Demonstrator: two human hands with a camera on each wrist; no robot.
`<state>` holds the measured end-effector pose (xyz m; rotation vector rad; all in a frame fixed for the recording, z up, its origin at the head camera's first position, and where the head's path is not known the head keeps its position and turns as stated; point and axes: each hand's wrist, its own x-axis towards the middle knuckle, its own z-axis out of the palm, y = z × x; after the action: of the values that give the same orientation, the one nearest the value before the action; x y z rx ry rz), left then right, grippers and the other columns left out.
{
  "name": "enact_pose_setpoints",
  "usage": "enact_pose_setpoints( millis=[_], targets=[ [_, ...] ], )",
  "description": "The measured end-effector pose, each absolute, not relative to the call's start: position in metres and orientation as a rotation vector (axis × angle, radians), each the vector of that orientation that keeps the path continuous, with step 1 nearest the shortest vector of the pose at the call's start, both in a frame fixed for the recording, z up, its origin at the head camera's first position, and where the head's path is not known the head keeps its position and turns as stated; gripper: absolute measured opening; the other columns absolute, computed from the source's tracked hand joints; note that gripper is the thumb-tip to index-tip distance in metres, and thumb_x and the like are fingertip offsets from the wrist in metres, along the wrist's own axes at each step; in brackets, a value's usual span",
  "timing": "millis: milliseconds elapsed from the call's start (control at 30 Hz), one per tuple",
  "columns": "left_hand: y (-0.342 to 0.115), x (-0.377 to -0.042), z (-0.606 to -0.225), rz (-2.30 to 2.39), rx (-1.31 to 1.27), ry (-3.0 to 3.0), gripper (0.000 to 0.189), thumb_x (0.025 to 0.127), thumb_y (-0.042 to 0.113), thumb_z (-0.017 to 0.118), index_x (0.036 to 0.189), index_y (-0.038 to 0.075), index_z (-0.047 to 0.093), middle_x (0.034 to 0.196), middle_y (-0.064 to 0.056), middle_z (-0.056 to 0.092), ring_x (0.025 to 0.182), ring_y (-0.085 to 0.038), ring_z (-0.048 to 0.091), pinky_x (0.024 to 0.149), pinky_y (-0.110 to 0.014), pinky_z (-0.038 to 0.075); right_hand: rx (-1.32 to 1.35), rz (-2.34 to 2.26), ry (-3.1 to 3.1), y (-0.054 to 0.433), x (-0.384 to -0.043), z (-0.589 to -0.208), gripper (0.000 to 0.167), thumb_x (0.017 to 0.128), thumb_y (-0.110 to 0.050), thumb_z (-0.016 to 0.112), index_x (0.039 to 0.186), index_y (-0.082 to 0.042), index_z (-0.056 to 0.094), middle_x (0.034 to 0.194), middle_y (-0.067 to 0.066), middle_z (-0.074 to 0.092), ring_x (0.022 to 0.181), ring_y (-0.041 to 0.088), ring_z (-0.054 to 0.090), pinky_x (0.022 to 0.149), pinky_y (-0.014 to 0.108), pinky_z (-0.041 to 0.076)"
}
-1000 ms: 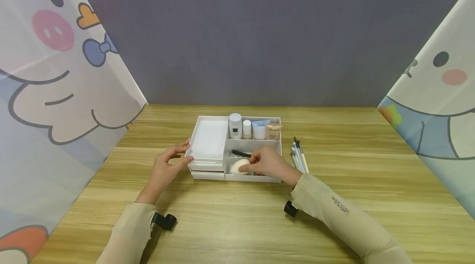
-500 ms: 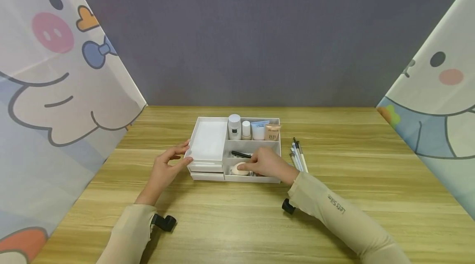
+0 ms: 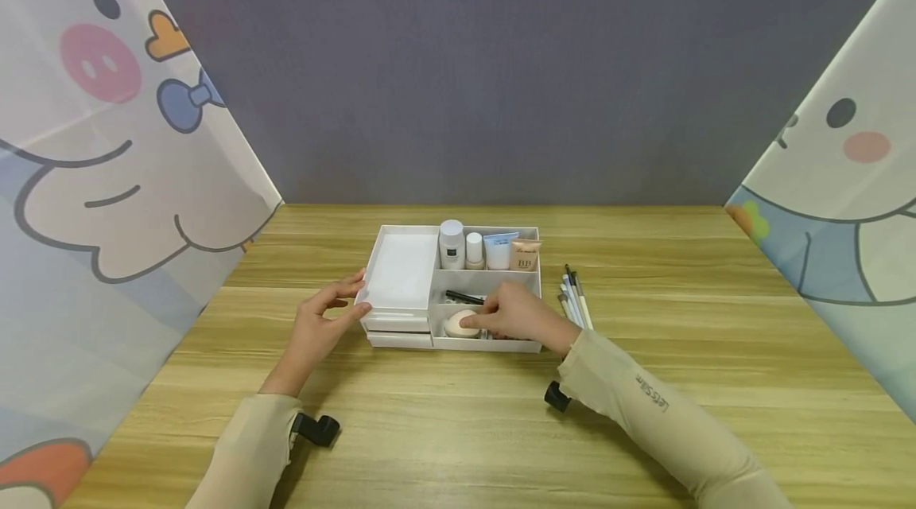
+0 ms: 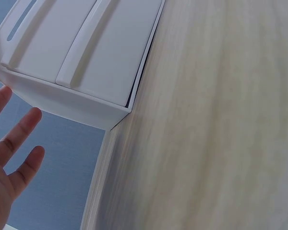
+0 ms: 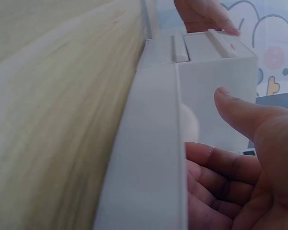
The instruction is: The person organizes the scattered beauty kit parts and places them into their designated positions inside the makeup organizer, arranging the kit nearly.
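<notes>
In the head view, my right hand point(image 3: 518, 314) reaches into the front right compartment of a white desktop organizer point(image 3: 402, 266). Its thumb overlaps a cream rounded makeup sponge point(image 3: 460, 325) lying in the front compartment. The right wrist view shows the thumb spread away from the loosely bent fingers; the sponge point(image 5: 188, 125) shows past the organizer's front wall, beside the fingertips. Part of the compartment is hidden behind this hand. My left hand point(image 3: 327, 318) is at the organizer's left side, thumb by its front corner, with fingers spread in the left wrist view.
Behind the divider stand a white bottle point(image 3: 452, 246), a small white-capped bottle point(image 3: 475, 250), a pale blue tube point(image 3: 500, 251) and a tan BB tube point(image 3: 525, 256). A black pencil-like stick point(image 3: 463, 297) lies in the middle compartment. Several brushes point(image 3: 576, 302) lie right of the organizer.
The right hand has lowered the sponge slightly into the front compartment, and the sponge now rests there. The left hand stays at the organizer's side.
</notes>
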<state>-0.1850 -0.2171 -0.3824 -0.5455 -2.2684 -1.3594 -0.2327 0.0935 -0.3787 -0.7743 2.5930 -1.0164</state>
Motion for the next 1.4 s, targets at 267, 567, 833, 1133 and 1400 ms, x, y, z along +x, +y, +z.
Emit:
enact_pose_setpoints(
  millis=[267,567,833,1133,1400],
  targets=[
    [-0.229,-0.202,-0.408,-1.362,-0.521,-2.267,0.032,0.079,-0.015,0.075,0.109,-0.006,0.069,0.129,-0.021,0.062,0.114,0.01,0.052,0.081,-0.029,0.05,-0.716,-1.177,2.485,0.107,-0.235,-0.369,0.041,0.091,-0.035,0.074,0.071,0.001,0.071,0.059,0.013,0.064,0.05,0.02,0.06,0.05,0.034,0.053],
    [-0.223,-0.195,-0.394,-1.381,-0.557,-2.231,0.03,0.077,-0.019,0.072,0.106,-0.012,0.067,0.126,-0.029,0.06,0.113,0.009,0.054,0.08,-0.021,0.049,-0.64,-1.292,2.457,0.132,-0.231,-0.351,0.022,0.089,-0.027,0.077,0.094,-0.006,0.073,0.077,0.019,0.07,0.065,0.036,0.067,0.063,0.049,0.058],
    [-0.216,-0.184,-0.379,-1.368,-0.551,-2.254,0.028,0.078,-0.019,0.072,0.105,-0.014,0.067,0.124,-0.03,0.061,0.111,0.009,0.054,0.079,-0.032,0.051,-0.627,-1.363,2.473,0.154,-0.23,-0.347,0.021,0.087,-0.019,0.078,0.097,-0.001,0.071,0.071,0.014,0.067,0.06,0.025,0.064,0.058,0.041,0.058],
    [-0.218,-0.186,-0.382,-1.353,-0.564,-2.258,0.029,0.078,-0.018,0.073,0.106,-0.013,0.067,0.125,-0.028,0.061,0.111,0.01,0.054,0.08,-0.031,0.052,-0.596,-1.422,2.489,0.178,-0.224,-0.344,0.033,0.085,-0.01,0.079,0.107,0.01,0.065,0.072,0.008,0.066,0.06,0.024,0.065,0.058,0.044,0.058],
    [-0.218,-0.185,-0.382,-1.362,-0.552,-2.264,0.028,0.079,-0.017,0.073,0.106,-0.013,0.067,0.126,-0.028,0.061,0.112,0.01,0.053,0.08,-0.029,0.052,-0.582,-1.358,2.539,0.194,-0.224,-0.354,0.036,0.083,-0.01,0.08,0.11,0.008,0.065,0.082,0.008,0.064,0.061,0.023,0.064,0.057,0.042,0.058]
  ],
)
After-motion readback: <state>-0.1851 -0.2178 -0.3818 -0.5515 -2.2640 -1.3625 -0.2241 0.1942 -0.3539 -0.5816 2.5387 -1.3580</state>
